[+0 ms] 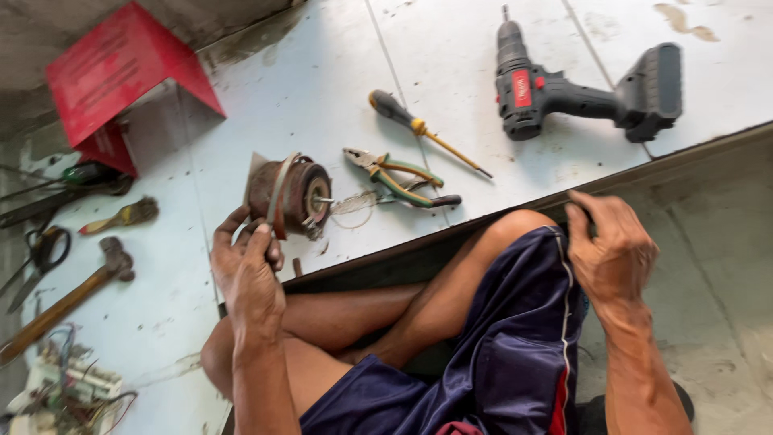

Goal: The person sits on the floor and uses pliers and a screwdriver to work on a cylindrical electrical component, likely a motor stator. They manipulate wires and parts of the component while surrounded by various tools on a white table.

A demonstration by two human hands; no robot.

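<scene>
A big grey and black drill (580, 93) lies on the white tiled floor (298, 89) far up past the right hand (610, 250), and a red folded box (121, 68) stands far up past the left hand (245, 274). The left hand grips the edge of a rusty round motor (288, 196), which sits on the floor just above that hand. The right hand rests curled by the knee and I cannot tell if it holds anything, while green pliers (398, 181) and a yellow screwdriver (423, 129) lie between the two hands, higher up, and a hammer (68, 298) lies off past the left hand.
</scene>
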